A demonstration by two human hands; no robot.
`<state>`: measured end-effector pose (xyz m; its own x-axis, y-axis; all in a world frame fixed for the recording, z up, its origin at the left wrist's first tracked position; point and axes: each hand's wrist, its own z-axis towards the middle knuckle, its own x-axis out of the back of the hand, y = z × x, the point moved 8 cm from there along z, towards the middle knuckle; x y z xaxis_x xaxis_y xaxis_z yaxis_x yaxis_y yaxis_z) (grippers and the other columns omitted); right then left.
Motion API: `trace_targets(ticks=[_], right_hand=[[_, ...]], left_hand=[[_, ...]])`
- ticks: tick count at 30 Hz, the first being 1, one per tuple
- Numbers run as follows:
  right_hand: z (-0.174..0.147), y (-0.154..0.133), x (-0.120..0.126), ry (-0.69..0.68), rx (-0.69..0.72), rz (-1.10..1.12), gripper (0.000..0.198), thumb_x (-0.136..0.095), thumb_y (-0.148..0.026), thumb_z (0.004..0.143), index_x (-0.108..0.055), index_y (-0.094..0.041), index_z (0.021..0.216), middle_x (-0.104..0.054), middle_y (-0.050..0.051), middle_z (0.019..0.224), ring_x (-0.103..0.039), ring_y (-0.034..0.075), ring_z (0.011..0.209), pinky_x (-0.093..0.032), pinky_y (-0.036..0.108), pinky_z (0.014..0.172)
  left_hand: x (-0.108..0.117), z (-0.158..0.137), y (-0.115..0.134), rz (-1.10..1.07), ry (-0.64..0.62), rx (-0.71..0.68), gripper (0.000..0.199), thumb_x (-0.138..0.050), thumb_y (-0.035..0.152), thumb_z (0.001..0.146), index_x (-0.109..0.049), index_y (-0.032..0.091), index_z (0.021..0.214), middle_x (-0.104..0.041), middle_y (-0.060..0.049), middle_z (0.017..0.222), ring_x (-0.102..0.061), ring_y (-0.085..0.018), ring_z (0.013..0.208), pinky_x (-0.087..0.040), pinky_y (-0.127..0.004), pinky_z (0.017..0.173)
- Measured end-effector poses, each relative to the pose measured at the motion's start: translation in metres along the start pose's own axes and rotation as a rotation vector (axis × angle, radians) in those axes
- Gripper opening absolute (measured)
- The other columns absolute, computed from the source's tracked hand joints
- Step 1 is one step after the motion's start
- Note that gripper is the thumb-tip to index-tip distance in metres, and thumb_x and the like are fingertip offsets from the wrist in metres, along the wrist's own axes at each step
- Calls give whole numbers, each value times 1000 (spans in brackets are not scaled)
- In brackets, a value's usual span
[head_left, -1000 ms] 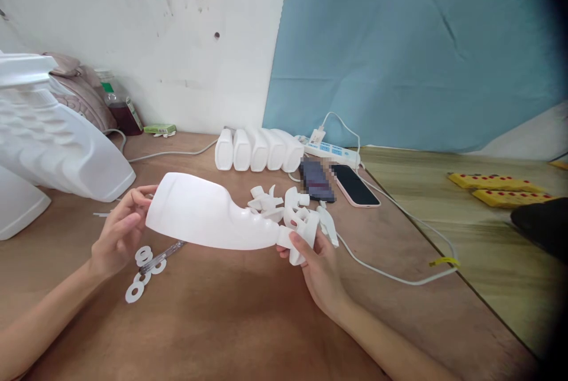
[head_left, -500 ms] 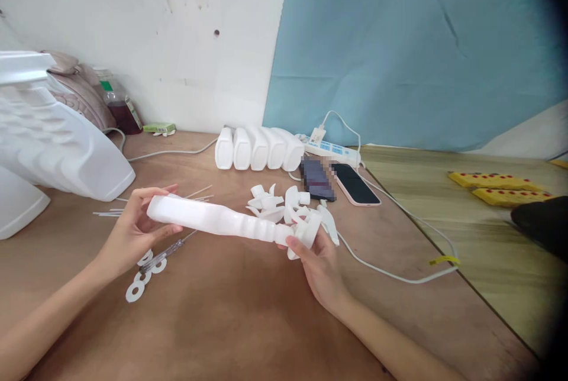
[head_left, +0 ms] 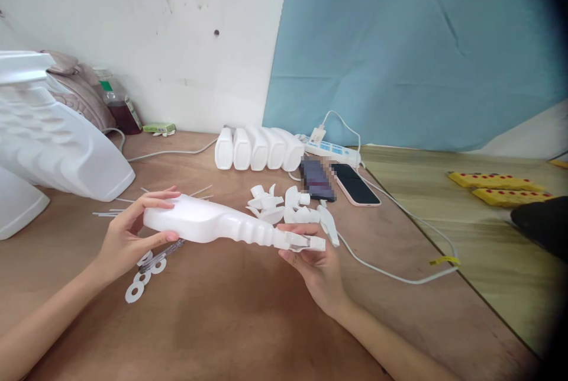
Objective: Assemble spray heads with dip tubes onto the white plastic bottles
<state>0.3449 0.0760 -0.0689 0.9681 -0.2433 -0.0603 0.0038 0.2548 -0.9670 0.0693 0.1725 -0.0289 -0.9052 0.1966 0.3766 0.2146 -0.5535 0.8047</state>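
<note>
A white plastic spray bottle lies sideways in the air between my hands, its ribbed neck pointing right. My left hand grips the wide base, fingers above and thumb below. At the neck end, my right hand is closed around a white trigger sprayer head, which meets the bottle's neck. Behind that hand lies a small pile of loose white sprayer heads. Below my left wrist, several white ring washers and a clear-handled screwdriver rest on the brown table.
White bottles lie in a row at the back. More bottles stand at the left, before a bag and a bottle of dark liquid. Thin white tubes lie nearby. Two phones, a power strip and a cable are right.
The bottle has rolled about its length, showing a broader side. The sprayer head has turned with my right hand's fingers, which have shifted their grip. My left hand still holds the base.
</note>
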Motion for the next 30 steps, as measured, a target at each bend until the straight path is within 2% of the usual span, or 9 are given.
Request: trace_targets(ticks=[4, 7, 10, 13, 16, 20, 22, 27, 30], right_hand=[[1, 8, 3, 58, -117, 5, 36, -71, -31, 67, -52, -24, 97, -65, 4, 99, -60, 23, 95, -50, 38, 80], [2, 15, 6, 101, -193, 8, 37, -69, -37, 69, -53, -22, 98, -66, 4, 89, -64, 22, 76, -52, 34, 66], [1, 21, 6, 99, -232, 60, 36, -66, -40, 72, -53, -21, 99, -65, 3, 83, -62, 19, 62, -52, 32, 57], [0, 21, 3, 84, -206, 77, 37, -67, -39, 71, -52, -22, 101, -65, 4, 91, -62, 19, 72, -52, 32, 61], [-1, 19, 1, 66, -180, 43, 37, -68, -39, 70, -52, -22, 100, -66, 4, 94, -62, 20, 80, -51, 31, 66], [-1, 15, 2, 83, -156, 0, 36, -69, -39, 69, -52, -22, 97, -66, 4, 92, -61, 20, 82, -51, 30, 65], [-1, 16, 4, 99, -161, -14, 36, -70, -39, 69, -53, -22, 96, -66, 4, 89, -61, 20, 80, -51, 29, 65], [-1, 26, 2, 72, -237, 80, 34, -68, -40, 70, -54, -21, 95, -65, 2, 83, -63, 19, 68, -52, 30, 58], [-2, 30, 1, 55, -290, 137, 34, -67, -40, 72, -55, -19, 95, -66, 2, 74, -63, 18, 56, -51, 30, 51]], left_hand=[[2, 0, 16, -53, 17, -137, 37, -73, 13, 62, -59, 26, 93, -55, -4, 116, -40, -30, 123, -30, -51, 103], [3, -3, 31, 19, 29, -273, 44, -78, 9, 54, -60, 28, 90, -52, -2, 119, -39, -32, 124, -28, -54, 104], [5, -5, 39, 16, 66, -315, 36, -80, 18, 52, -61, 27, 81, -46, -1, 125, -36, -32, 125, -25, -52, 107], [16, -1, 22, -225, 234, -64, 26, -71, 35, 65, -59, 27, 87, -45, -2, 128, -36, -28, 125, -33, -43, 104], [18, -2, -10, -411, 360, 339, 36, -68, 34, 68, -57, 28, 102, -51, -2, 124, -45, -24, 118, -50, -26, 80], [0, -9, -32, -487, 204, 674, 48, -69, 37, 64, -54, 28, 109, -58, -3, 113, -58, -22, 97, -51, -17, 56], [-1, -10, -32, -507, 148, 686, 54, -70, 36, 63, -51, 32, 113, -60, -1, 110, -61, -21, 89, -52, -19, 55], [1, -8, -24, -501, 7, 546, 70, -74, 27, 51, -51, 30, 117, -63, -5, 104, -61, -28, 87, -53, -29, 60], [2, -2, -21, -352, -49, 418, 58, -78, 23, 45, -61, 29, 100, -64, -7, 101, -61, -31, 90, -53, -36, 65]])
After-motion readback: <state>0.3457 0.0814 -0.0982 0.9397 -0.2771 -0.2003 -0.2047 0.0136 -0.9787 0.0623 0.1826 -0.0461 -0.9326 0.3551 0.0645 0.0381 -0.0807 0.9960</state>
